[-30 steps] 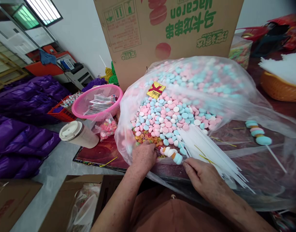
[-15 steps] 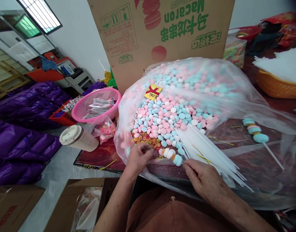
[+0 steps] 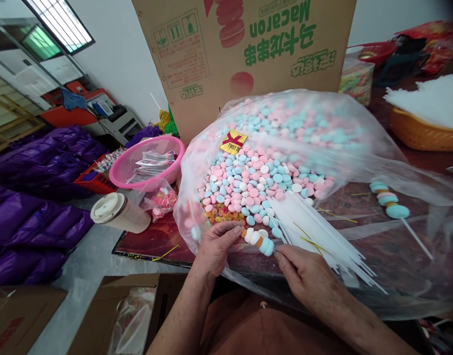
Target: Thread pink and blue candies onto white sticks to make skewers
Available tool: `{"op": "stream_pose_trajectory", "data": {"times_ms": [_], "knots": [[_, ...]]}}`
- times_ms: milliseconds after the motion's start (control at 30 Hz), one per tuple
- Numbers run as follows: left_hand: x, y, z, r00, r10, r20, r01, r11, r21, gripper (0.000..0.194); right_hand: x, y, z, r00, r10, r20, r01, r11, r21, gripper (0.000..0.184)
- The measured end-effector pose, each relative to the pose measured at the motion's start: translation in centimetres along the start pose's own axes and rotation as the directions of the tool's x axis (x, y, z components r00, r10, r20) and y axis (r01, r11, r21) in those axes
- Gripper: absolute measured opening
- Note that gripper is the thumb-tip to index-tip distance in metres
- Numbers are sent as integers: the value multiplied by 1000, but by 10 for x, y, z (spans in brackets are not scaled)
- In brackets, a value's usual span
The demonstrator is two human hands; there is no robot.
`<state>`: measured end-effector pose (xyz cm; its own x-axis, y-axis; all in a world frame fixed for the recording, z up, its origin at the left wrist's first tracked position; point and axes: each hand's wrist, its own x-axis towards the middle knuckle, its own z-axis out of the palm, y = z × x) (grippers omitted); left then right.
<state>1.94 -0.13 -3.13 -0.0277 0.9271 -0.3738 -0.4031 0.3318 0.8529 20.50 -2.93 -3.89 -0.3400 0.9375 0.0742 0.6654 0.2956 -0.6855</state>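
In my right hand (image 3: 307,271) is the stick end of a candy skewer (image 3: 258,241), its blue and white candies and orange rings pointing left. My left hand (image 3: 217,246) pinches at the skewer's far end, where an orange gummy ring (image 3: 243,232) sits by the fingertips. Beyond the hands, pink, blue and white candies (image 3: 252,177) lie heaped in a clear plastic bag (image 3: 303,106), with gummy rings (image 3: 222,213) at its near left. White sticks (image 3: 315,222) fan out beside them. Another candy skewer (image 3: 389,199) lies on the right under the plastic film.
A large carton (image 3: 219,64) stands behind the bag. On the left are a pink basket (image 3: 117,172) with packets and a lidded cup (image 3: 121,214). An orange basket (image 3: 414,133) of white sticks sits at right. Yellow twist ties (image 3: 165,253) lie about.
My left hand has moved right from above the gummy rings to the skewer's tip, where an orange ring now shows. The right hand has shifted slightly left with the skewer.
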Motion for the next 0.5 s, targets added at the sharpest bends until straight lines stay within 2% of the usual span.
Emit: {"op": "stream_pose_trajectory", "data": {"times_ms": [100,167,233,400,500], "knots": [[-1,-7,10,999,-18,33,23,986,-168,19,3,-5,4,999,-15,-46,17,999,31,31],[-2,-10,22,996,-50,78,74,939,-335,17,5,-9,6,997,-17,-75,23,997,80,32],[-4,-13,35,994,-58,98,94,902,-421,19,6,-12,8,996,-7,-94,19,992,126,32],[-8,-29,63,998,64,-3,-60,928,-367,24,6,-14,16,990,-6,-144,30,987,161,32],[-9,-42,71,996,81,-44,-90,950,-300,29,8,-13,21,986,3,-166,22,989,149,31]]}}
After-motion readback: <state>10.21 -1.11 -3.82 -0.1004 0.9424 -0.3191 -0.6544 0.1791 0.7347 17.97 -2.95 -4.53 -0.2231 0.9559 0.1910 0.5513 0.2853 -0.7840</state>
